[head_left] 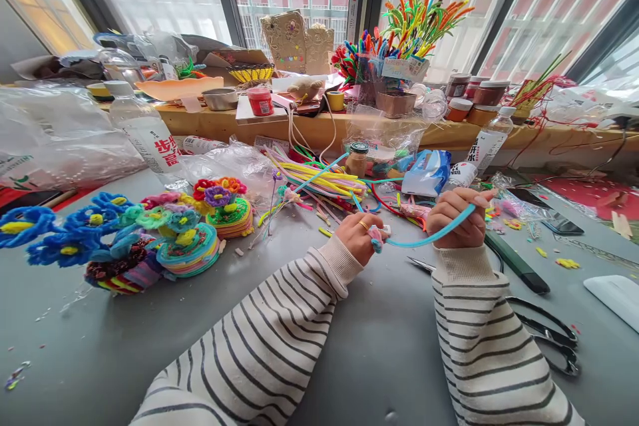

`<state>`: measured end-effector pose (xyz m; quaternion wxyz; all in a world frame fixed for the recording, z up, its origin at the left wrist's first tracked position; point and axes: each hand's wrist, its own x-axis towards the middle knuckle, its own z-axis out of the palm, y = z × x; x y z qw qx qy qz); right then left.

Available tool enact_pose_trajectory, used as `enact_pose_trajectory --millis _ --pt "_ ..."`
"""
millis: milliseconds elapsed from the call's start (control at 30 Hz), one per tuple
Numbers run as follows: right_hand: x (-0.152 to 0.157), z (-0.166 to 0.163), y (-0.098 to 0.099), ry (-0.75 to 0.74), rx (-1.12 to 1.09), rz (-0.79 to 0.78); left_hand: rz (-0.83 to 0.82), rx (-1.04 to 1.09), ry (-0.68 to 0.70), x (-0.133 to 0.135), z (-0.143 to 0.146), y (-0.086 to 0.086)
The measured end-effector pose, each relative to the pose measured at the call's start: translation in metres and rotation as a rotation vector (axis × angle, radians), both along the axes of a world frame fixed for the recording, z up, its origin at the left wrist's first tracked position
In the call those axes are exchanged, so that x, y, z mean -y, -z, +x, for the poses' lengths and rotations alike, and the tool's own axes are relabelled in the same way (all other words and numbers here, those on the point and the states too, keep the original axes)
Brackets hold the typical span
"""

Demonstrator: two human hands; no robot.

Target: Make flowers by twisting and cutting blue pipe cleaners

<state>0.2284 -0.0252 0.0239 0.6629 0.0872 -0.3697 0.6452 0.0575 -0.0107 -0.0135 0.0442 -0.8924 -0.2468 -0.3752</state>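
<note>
My left hand (355, 237) pinches a small pink-and-blue fuzzy piece (377, 239), apparently made of pipe cleaner. From that piece a light blue pipe cleaner (424, 240) sags and then curves up to the right. Its other stretch is in my right hand (459, 218), fingers closed around it. Both hands are raised over the grey table (389, 346). Under my right forearm lies a pair of scissors (546, 333), its middle hidden by the sleeve. Behind my left hand is a pile of loose pipe cleaners (319, 176) in yellow, pink and green.
Pipe-cleaner flowers in pots (124, 259) stand at the left. A small jar (357, 160), a blue packet (426, 172) and a water bottle (492, 140) stand behind my hands. On the right are a green-handled tool (519, 265), a phone (564, 223) and a white object (614, 299).
</note>
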Motion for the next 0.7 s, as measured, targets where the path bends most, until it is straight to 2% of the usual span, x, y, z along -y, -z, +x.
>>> enact_pose_trajectory --millis 100,133,167,300,433,600,700 --pt "-0.005 -0.010 0.005 0.379 0.315 -0.132 -0.028 0.110 0.086 0.001 -0.002 -0.003" --pt "-0.007 -0.014 0.008 0.432 0.440 -0.148 -0.046 0.137 0.091 0.000 -0.003 -0.003" --pt "-0.008 -0.018 0.011 0.441 0.556 -0.156 -0.068 0.160 0.081 -0.001 -0.004 -0.003" --pt "-0.011 -0.034 0.024 0.257 0.865 -0.171 -0.164 0.235 0.024 -0.006 -0.011 -0.001" --pt "-0.010 -0.042 0.030 0.199 0.910 -0.195 -0.262 0.333 0.021 -0.005 -0.013 -0.001" --pt "-0.010 -0.045 0.031 0.265 0.846 -0.183 -0.306 0.405 0.078 0.003 -0.011 -0.004" --pt "-0.011 -0.044 0.030 0.327 0.732 -0.240 -0.332 0.392 0.043 0.003 -0.013 -0.008"
